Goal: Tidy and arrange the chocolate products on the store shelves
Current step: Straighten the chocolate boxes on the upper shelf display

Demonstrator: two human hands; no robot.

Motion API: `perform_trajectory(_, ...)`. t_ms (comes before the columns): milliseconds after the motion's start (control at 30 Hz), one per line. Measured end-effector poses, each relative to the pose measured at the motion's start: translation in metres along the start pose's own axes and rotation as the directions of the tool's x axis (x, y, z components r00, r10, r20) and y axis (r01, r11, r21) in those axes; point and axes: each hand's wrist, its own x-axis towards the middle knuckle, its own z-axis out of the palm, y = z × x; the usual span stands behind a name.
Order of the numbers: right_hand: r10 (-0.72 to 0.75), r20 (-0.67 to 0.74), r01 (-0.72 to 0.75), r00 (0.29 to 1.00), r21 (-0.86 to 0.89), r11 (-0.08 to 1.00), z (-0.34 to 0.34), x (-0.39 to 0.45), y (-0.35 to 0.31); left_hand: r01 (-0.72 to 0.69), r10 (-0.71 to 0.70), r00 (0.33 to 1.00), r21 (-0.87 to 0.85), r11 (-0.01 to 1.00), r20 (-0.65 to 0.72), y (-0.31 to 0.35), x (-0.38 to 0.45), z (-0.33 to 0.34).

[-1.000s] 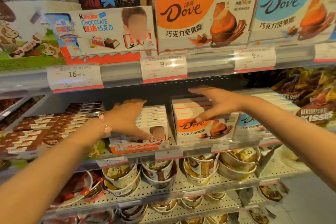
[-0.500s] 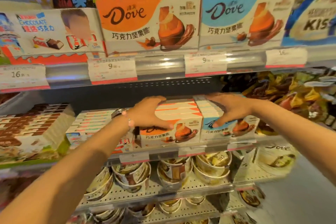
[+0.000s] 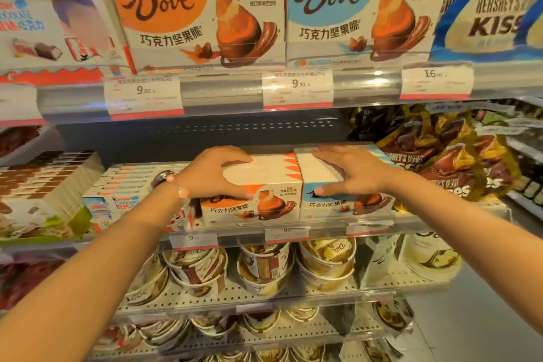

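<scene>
While both arms reach into the middle shelf [image 3: 323, 231], the left hand [image 3: 216, 175] lies palm-down over the top and front corner of the orange Dove boxes [image 3: 258, 185], fingers spread and curled over the edge, thumb down on the printed face. At three o'clock from it, the right hand [image 3: 349, 172] rests flat on the blue Dove boxes [image 3: 320, 173], fingers splayed, thumb hooked over the front edge. The hands are apart, one on each stack, and the two stacks stand touching side by side at the shelf's front lip. At nine o'clock of the orange stack sits a row of Kinder boxes [image 3: 126, 188]. At three o'clock of the blue stack, Hershey's bags [image 3: 458, 161] are heaped. At twelve o'clock, larger Dove display boxes [image 3: 197, 17] stand on the upper shelf above price tags [image 3: 296, 88]. At six o'clock, Dove cups [image 3: 264, 267] crowd the wire shelf below.
</scene>
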Motion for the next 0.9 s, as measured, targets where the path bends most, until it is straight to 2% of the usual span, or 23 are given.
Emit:
perform_trajectory(567,0.015,0.021,-0.014,1.000,-0.013,1.000,0.0039,0.0027,0.0037,0.025,-0.025,1.000,0.178,0.984,-0.001,0.0024,0.0019,0.0073)
perform_trajectory(900,0.013,-0.006,-0.013,1.000,-0.002,1.000,0.0044,0.0044,0.0034,0.015,-0.013,1.000,0.105,0.994,-0.027,0.0005,0.0049,0.0066)
